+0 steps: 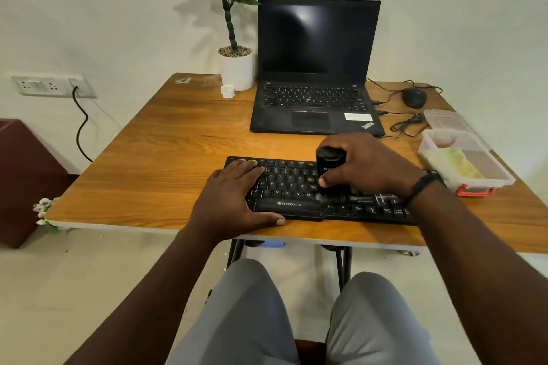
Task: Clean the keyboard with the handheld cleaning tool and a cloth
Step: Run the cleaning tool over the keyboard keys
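Grey-trousered knees (252,314) lowest in view; above them the brown wooden table (166,139) carries the black Zebronics keyboard (296,187) at its near edge. Left hand (234,201) flat on its left end, fingers straight together. Right hand (367,166) curls round the black cylindrical cleaning tool (329,163), upright mid-keyboard.

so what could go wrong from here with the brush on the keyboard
1. The keyboard lies close to the table's near edge; only the left hand, flat on its left end, steadies it, so a hard stroke could shove it off.
2. The right hand grips the black cleaning tool pressed onto the middle keys; too much force might pop a keycap.
3. Loosened dust may scatter toward the open laptop just behind.
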